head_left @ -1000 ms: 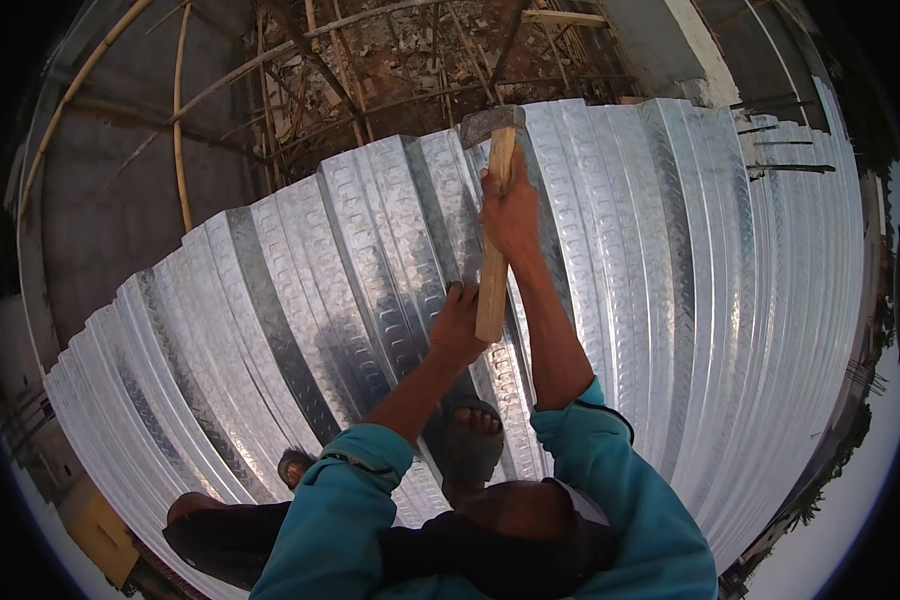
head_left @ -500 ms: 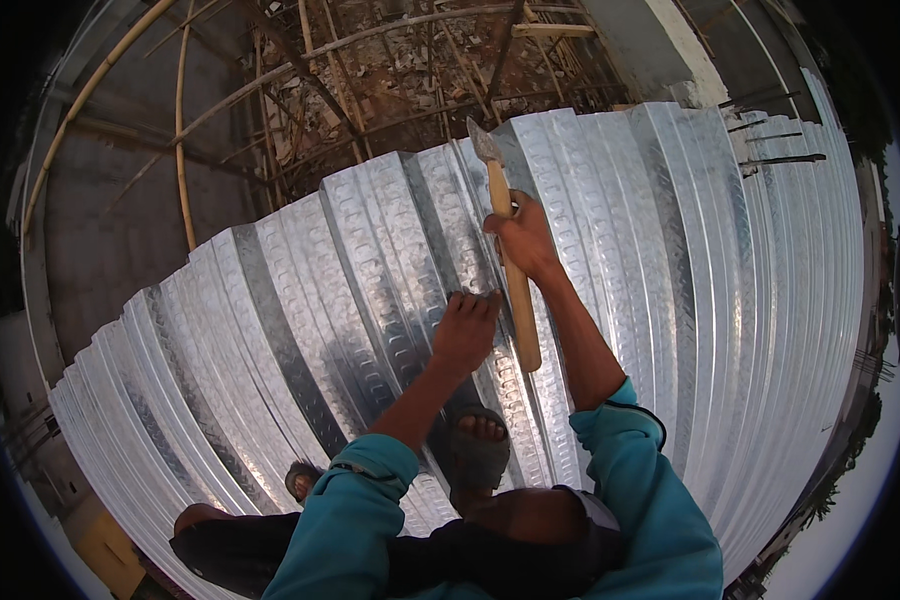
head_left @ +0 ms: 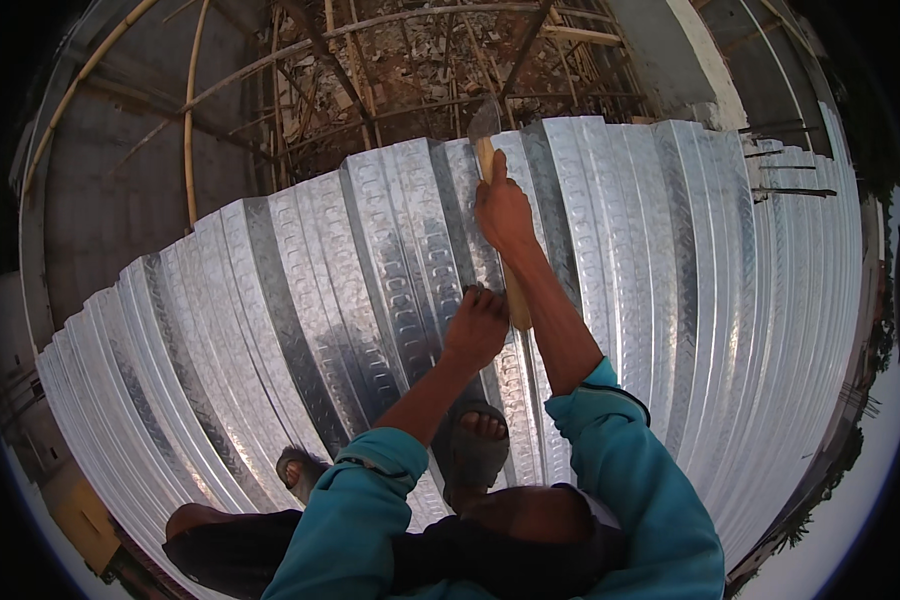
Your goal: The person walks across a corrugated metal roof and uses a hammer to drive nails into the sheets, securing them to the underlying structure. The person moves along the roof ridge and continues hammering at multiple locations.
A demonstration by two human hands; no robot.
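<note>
Ribbed, silvery metal decking (head_left: 650, 300) is spreading out beneath the person, its ridges running from near the body to a stepped far edge. Embossed marks are patterning it, and light is glinting off its middle. In dark sandals, the left foot (head_left: 298, 472) and right foot (head_left: 482, 440) are standing on it. The left hand (head_left: 476, 325) is hovering close or touching; contact isn't showing clearly.
</note>
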